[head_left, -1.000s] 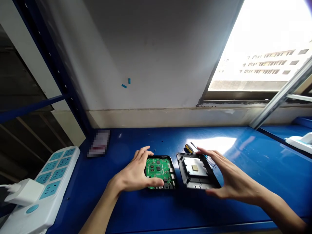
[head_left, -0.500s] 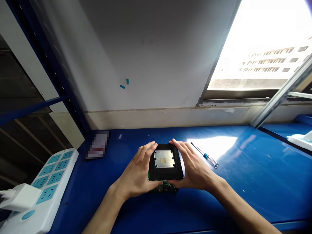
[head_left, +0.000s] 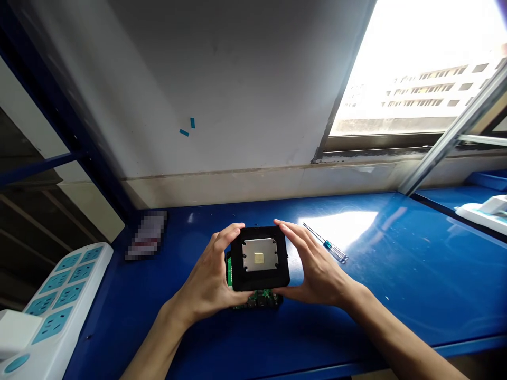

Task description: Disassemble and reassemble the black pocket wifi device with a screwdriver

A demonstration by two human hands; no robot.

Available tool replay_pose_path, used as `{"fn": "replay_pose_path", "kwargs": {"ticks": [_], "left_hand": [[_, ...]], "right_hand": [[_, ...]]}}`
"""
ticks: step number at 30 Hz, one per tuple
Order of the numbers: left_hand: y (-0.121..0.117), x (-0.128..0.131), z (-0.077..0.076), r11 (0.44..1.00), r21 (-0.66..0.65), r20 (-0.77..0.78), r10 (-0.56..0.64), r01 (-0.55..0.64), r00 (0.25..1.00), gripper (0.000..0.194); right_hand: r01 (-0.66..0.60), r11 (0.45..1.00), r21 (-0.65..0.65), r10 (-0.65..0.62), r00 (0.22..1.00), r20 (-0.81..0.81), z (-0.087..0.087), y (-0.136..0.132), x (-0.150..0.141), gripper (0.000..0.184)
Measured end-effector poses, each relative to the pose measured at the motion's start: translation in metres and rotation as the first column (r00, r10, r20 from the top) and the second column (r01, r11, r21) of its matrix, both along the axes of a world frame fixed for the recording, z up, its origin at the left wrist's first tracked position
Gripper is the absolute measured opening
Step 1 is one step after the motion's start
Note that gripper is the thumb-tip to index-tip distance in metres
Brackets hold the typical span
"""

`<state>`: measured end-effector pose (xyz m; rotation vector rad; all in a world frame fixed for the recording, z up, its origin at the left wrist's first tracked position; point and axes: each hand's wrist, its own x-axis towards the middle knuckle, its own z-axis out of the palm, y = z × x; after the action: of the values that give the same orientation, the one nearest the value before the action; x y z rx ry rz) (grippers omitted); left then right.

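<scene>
My left hand (head_left: 212, 274) and my right hand (head_left: 317, 266) hold a square black cover (head_left: 259, 281) between them, fingertips on its far corners and thumbs along the near edge. Set in its middle is a silver metal plate (head_left: 250, 250) with a small pale square pad (head_left: 259, 258). Below the cover a green circuit board (head_left: 265, 298) in a dark case shows in part; the cover hides the rest. On the table right of my right hand lie screwdrivers (head_left: 328, 245) with a teal part and thin metal shafts.
A white power strip (head_left: 89, 293) with teal sockets stands on the left of the blue table (head_left: 396, 274), a white plug in it. Near the back left lies a blurred-out packet (head_left: 146, 235). A wall, a window and a metal post (head_left: 431, 153) border the table.
The cover has turned slightly, squaring up and tilting more toward me, still between both hands. The whole view has shifted a little, so everything sits further left.
</scene>
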<state>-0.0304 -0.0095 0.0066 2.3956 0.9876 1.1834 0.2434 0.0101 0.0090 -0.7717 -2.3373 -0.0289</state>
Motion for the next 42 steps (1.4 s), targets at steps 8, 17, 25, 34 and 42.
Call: {"fn": "replay_pose_path", "kwargs": {"ticks": [8, 17, 25, 34, 42], "left_hand": [[0.000, -0.001, 0.000, 1.000, -0.006, -0.003, 0.013, -0.013, 1.000, 0.116], [-0.001, -0.002, 0.002, 0.998, -0.056, -0.028, 0.019, -0.021, 0.999, 0.120], [-0.002, 0.004, -0.001, 0.982, 0.147, -0.196, 0.146, -0.118, 0.970, 0.117], [-0.006, 0.030, 0.010, 0.934, 0.355, -0.332, 0.155, -0.029, 0.930, 0.097], [-0.006, 0.026, 0.008, 0.946, 0.324, -0.248, 0.065, 0.019, 0.966, 0.097]], "right_hand": [[0.010, 1.000, -0.004, -0.010, 0.999, -0.051, 0.001, -0.001, 0.002, 0.116], [0.017, 1.000, -0.025, -0.018, 0.998, -0.056, 0.001, 0.000, -0.001, 0.113], [0.044, 0.999, 0.000, -0.044, 0.997, -0.064, -0.002, -0.001, -0.005, 0.114], [0.026, 0.978, 0.205, -0.015, 0.998, -0.054, -0.009, -0.003, -0.012, 0.113], [-0.055, 0.957, 0.284, 0.066, 0.998, -0.026, -0.004, -0.007, -0.015, 0.114]]}}
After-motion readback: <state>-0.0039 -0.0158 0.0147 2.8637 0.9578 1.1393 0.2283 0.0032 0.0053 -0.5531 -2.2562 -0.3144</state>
